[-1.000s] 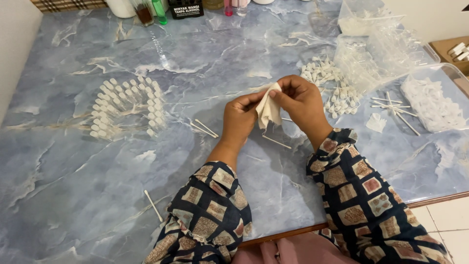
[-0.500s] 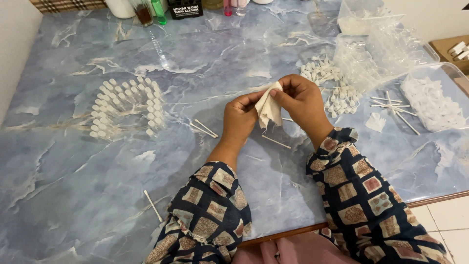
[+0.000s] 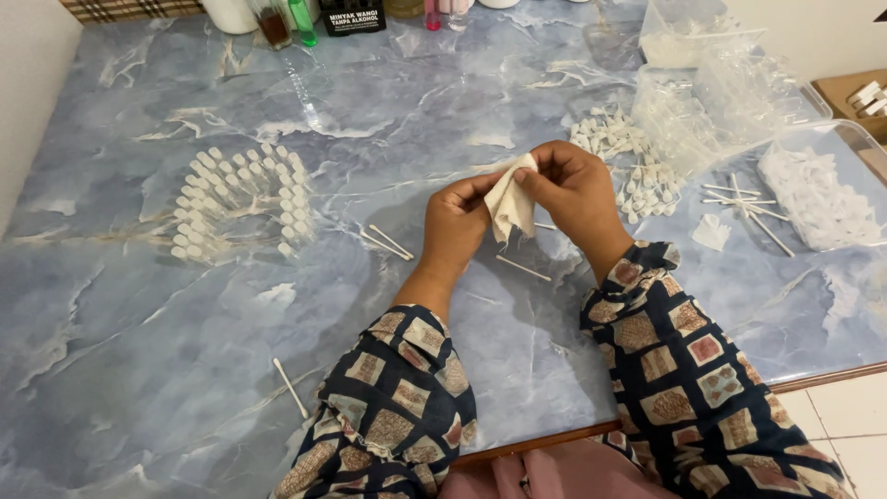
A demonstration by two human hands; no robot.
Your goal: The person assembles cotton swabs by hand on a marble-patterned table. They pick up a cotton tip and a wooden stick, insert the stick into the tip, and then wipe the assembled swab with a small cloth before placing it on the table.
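Both of my hands are raised over the middle of a blue marbled table [image 3: 139,370]. My left hand [image 3: 456,225] and my right hand [image 3: 575,191] pinch a small cream cloth [image 3: 511,205] between their fingertips, and it hangs down between them. Whether a small item is wrapped inside the cloth cannot be seen. Thin white sticks [image 3: 522,268] lie on the table just below the cloth. To the left, several small clear vials with white caps [image 3: 242,199] lie in rows.
A heap of small white caps [image 3: 628,162] sits right of my hands, beside clear plastic bags [image 3: 711,102] and a clear tub of white parts [image 3: 818,194]. Bottles [image 3: 300,18] line the far edge. One more stick [image 3: 290,388] lies near my left sleeve.
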